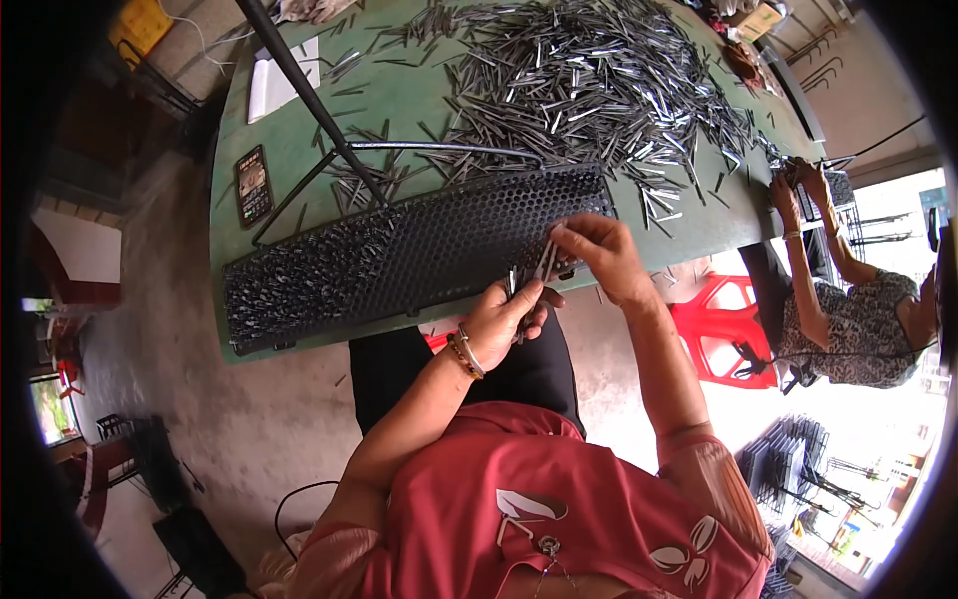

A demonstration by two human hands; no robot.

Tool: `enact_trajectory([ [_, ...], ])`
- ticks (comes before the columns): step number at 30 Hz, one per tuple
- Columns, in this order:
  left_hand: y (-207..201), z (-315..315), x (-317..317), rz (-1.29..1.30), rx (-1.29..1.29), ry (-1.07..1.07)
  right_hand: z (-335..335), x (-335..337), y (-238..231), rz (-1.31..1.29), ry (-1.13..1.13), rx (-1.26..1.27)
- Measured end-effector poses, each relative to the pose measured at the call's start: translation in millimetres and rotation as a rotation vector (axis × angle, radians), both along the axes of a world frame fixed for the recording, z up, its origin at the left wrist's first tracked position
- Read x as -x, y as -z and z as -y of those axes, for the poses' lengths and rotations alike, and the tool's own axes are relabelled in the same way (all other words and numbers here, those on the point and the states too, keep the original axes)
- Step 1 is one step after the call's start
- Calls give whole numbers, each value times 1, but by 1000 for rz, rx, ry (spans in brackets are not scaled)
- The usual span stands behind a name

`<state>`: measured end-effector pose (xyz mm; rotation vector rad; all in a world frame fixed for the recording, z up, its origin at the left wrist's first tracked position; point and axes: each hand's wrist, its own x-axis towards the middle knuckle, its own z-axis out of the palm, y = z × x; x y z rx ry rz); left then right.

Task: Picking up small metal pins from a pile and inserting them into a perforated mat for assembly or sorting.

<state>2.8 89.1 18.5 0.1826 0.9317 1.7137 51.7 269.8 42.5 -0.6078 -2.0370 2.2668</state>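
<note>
My left hand (502, 324) is closed round a small bunch of thin grey strips (517, 290) that stick up past the thumb. With thumb and fingertips my right hand (602, 258) pinches one slim strip (546, 262) just above that bunch. Both hands are over the near right edge of a long black perforated panel (459, 235). Rows of small holes cover the panel, and its left third is packed with upright strips (299, 275). A black metal frame (344, 150) stands against the panel's far side.
A large heap of loose dark strips (589, 85) spreads over the green table (299, 215). A phone (253, 187) and a white pad (279, 85) lie at the left. At the right, a person (848, 329) works beside a red plastic stool (723, 329).
</note>
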Motion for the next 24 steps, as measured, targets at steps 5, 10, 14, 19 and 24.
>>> enact_trajectory([
  [5, 7, -4, -4, -1, 58, 8, -29, 16, 2, -222, 279, -397],
  [10, 6, -6, -6, 14, 94, 17, -50, 32, 1, -254, 252, -688],
  [14, 9, -6, -7, 20, 103, 20, -62, 36, 15, -275, 166, -731],
  [19, 10, -6, -8, 28, 101, 25, -66, 40, 21, -298, 104, -746],
  [24, 10, -6, -9, 35, 113, 26, -61, 39, 18, -303, 82, -836],
])
